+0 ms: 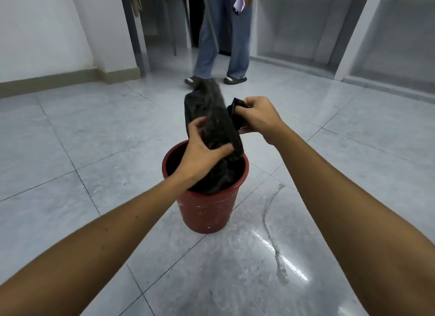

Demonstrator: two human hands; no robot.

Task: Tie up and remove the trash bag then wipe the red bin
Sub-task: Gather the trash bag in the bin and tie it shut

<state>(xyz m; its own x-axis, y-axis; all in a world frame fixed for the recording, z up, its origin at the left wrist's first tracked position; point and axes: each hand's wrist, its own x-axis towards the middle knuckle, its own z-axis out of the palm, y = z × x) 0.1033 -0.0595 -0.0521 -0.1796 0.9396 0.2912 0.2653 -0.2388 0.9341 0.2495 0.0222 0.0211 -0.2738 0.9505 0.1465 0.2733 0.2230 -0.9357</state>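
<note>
A red bin (204, 212) with pale specks stands on the tiled floor in the middle of the view. A black trash bag (211, 113) rises out of it, its upper part pulled up and blurred. My left hand (202, 148) grips the bag's gathered side just above the bin's rim. My right hand (257, 116) is closed on a flap of the same bag to the right, a little higher. The bag's lower part still sits inside the bin.
A person in jeans and sandals (223, 37) stands just beyond the bin, holding a pale phone. A streak of water (273, 240) lies on the floor to the bin's right. White walls and open concrete shelving (306, 33) line the back.
</note>
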